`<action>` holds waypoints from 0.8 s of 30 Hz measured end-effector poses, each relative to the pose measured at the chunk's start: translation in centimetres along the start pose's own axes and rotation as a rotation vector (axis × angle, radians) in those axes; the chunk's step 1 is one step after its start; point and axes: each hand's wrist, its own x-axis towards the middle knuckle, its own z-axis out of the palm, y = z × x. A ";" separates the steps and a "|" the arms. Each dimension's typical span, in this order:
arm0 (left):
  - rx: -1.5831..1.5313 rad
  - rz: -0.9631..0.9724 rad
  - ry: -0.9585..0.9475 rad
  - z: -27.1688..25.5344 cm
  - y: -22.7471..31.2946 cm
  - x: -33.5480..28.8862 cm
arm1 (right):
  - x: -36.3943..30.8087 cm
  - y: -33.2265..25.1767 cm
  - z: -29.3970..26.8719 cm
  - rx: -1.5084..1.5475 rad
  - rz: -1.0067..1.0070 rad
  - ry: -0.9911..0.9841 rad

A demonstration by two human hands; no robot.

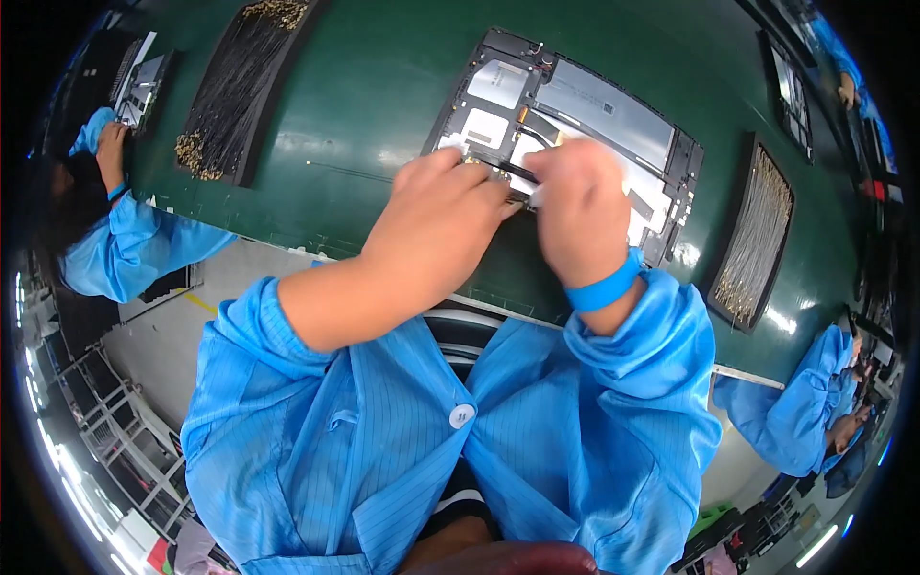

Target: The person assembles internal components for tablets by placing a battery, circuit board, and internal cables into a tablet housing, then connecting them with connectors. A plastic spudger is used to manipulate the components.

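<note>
An opened flat electronic device (pixel 604 107), probably a tablet or laptop body, lies tilted on the green table in front of me. Silver battery-like panels, white plates and dark ribbon cables show inside its black frame. My left hand (pixel 441 225) rests at its near left edge, fingers bent together; what they pinch, if anything, is hidden. Over the near middle, my right hand (pixel 580 206) is closed and slightly blurred, with a blue band (pixel 606 287) round its wrist. A thin dark piece (pixel 520 172) runs between both hands' fingertips; whether it is a tool or cable I cannot tell.
A black tray of black cables with gold ends (pixel 240 96) lies left on the green table (pixel 364 105). To the right is another tray of greyish cables (pixel 752 235). Another device (pixel 788 96) lies far right. Co-workers in blue sleeves (pixel 125 244) sit at both sides.
</note>
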 end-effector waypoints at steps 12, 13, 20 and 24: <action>-1.444 -1.306 0.410 -0.4 -3.3 -1.8 | 0.9 0.9 -0.8 0.641 0.636 0.249; -1.371 -1.248 0.402 -0.9 -3.2 -1.7 | 1.2 0.9 -0.9 0.642 0.630 0.252; -1.424 -1.208 -0.666 -1.3 -1.3 -3.1 | 1.1 0.5 -0.5 0.691 0.622 0.283; -1.532 -1.168 -0.649 0.2 -2.2 -0.7 | 1.4 1.0 -1.5 0.652 0.768 0.166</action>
